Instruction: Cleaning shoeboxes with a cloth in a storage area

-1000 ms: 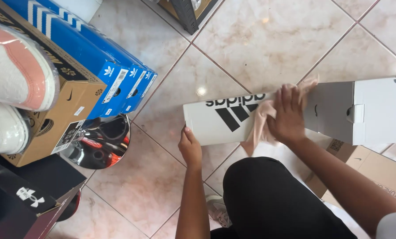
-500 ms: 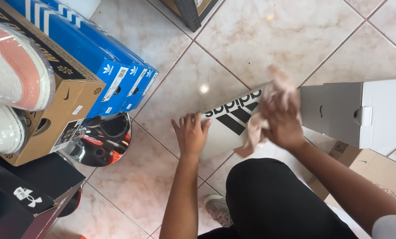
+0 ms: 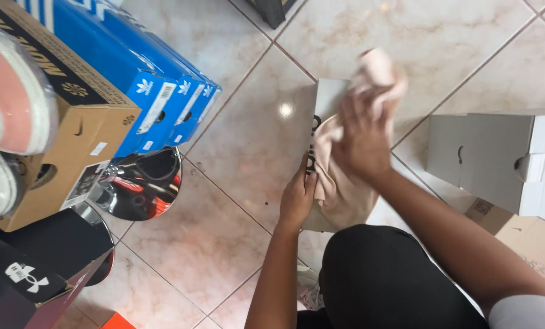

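While hands grip it, soft beige cloth (image 3: 339,183) crumples.

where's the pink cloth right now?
Head view, centre-right: the pink cloth is bunched under the right hand, draped over the white box on the tiled floor; the left hand grips the box edge beside it.

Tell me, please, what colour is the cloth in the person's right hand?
Pale pink cloth, gripped by the right hand; the head view shows it.
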